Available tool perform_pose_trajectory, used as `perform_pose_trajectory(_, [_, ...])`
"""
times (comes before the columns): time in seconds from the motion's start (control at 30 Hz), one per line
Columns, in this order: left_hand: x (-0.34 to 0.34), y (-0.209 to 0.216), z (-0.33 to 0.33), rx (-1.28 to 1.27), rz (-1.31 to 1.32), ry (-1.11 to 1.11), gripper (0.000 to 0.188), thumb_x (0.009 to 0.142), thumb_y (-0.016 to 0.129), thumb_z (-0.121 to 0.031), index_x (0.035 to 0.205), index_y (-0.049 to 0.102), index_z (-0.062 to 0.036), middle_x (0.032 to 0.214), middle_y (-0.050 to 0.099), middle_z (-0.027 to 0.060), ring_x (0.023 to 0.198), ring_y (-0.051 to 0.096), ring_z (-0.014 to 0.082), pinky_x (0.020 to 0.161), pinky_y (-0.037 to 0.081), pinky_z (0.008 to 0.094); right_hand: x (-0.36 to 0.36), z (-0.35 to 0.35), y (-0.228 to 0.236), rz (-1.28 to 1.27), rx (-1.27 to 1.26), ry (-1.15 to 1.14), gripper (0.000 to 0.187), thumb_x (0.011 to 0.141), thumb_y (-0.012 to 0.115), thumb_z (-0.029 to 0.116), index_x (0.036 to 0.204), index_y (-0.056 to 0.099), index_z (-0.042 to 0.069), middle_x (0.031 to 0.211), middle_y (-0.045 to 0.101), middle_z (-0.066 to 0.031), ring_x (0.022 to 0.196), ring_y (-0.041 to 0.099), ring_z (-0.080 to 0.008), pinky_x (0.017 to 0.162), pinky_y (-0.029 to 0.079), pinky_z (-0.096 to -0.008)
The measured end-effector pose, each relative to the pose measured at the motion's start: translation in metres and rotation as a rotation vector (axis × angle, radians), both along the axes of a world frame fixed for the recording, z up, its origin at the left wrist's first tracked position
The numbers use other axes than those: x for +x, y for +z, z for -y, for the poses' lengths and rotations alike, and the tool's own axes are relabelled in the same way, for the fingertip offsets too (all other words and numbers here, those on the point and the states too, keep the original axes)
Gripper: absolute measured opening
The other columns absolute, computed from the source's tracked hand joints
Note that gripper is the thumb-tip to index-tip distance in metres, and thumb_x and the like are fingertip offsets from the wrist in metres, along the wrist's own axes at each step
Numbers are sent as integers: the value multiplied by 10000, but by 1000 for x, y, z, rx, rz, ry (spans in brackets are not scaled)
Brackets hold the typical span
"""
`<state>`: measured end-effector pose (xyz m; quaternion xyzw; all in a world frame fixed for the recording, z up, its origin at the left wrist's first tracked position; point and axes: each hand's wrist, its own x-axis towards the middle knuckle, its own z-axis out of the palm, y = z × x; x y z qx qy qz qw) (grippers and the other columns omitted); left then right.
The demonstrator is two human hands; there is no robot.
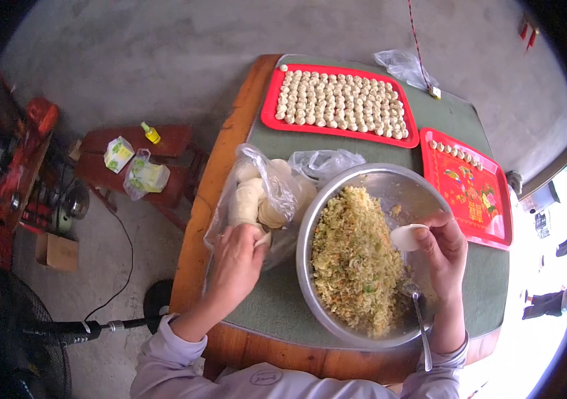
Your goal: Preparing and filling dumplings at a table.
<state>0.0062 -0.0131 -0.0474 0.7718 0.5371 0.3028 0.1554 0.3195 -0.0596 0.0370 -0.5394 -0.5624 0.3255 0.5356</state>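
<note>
My right hand [446,251] pinches a round white dumpling wrapper [404,238] over the right side of a large steel bowl [305,266]. A heap of chopped vegetable-and-rice-like filling [353,266] lies in the bowl. A metal spoon [420,322] leans on the bowl's near right rim, its tip by the filling. To the left, my left hand [237,261] is closed at the mouth of a clear plastic bag [230,193], with a pale wrapper edge showing between its fingers. Stacks of wrappers [250,199] sit in that bag.
A red tray [269,118] at the back holds rows of small filled dumplings. Another red tray [466,193] at right carries one short row. Crumpled plastic bags [327,163] lie on the green-covered table [263,299]. A fan [14,332] and red bench [170,141] stand left.
</note>
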Motion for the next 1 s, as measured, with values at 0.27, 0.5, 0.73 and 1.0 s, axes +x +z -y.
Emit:
perform_pose_trajectory(0.27, [-23, 9, -3, -138, -7, 73, 253, 785, 669, -64, 951, 482, -25, 930, 575, 185, 944, 531, 391, 822, 400, 492, 1, -2, -4, 7, 11, 9, 103, 880, 650, 78, 875, 581, 1, 839, 585, -33, 774, 562, -110, 722, 448, -238])
perform_pose_trajectory(0.5, [-9, 40, -2, 171, -362, -32, 327, 780, 672, -72, 1044, 485, -27, 1129, 476, 152, 1033, 507, 381, 854, 420, 469, 3, -1, -1, 45, 21, 23, 83, 885, 637, 63, 883, 581, 2, 840, 595, -37, 771, 573, -110, 719, 461, -240])
perform_pose_trajectory(0.73, [-24, 25, -2, -14, -226, 60, 502, 784, 725, -177, 1154, 423, -19, 1111, 520, 177, 984, 570, 397, 784, 486, 434, 1, -1, 2, 71, 5, 34, 86, 892, 629, 68, 888, 575, 3, 848, 607, -34, 772, 582, -102, 717, 469, -236])
perform_pose_trajectory(1.0, [-20, 29, -5, 58, -193, 100, 681, 714, 788, -193, 1248, 405, -12, 1168, 464, 186, 1039, 515, 366, 921, 430, 424, 1, -1, 2, 78, 18, 45, 105, 897, 632, 87, 896, 570, 1, 850, 612, -39, 772, 582, -103, 715, 469, -236])
